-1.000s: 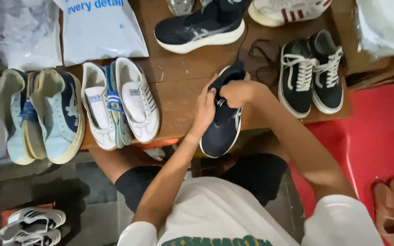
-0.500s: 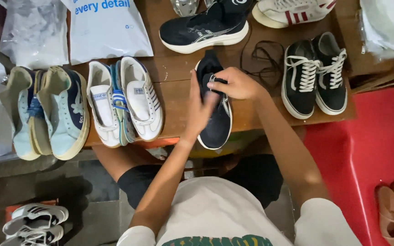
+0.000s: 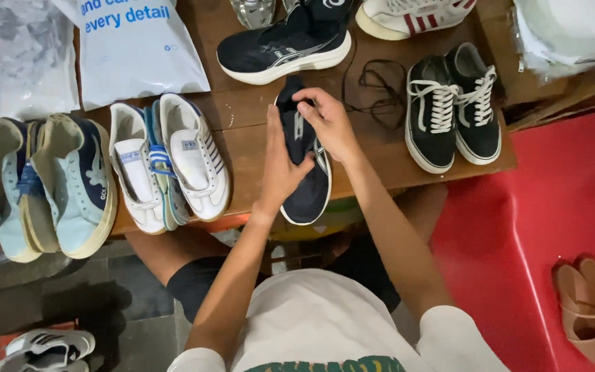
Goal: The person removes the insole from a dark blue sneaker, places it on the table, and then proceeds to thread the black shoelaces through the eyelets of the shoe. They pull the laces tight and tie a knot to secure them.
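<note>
Fingers of the right hand (image 3: 330, 122) pinch the tongue area of a dark navy running shoe (image 3: 304, 160), while the left hand (image 3: 280, 165) cups its side. It lies on the wooden table (image 3: 242, 131), heel over the edge, near loose black laces (image 3: 373, 86) and its mate (image 3: 285, 45).

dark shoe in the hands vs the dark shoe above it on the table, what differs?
The held dark shoe points away from the person, gripped by the left hand and right hand; the upper dark shoe lies crosswise, untouched. The held shoe shows only a thin pale edge, the upper shoe a thick white sole. Both are dark sneakers on the wooden table.
</note>
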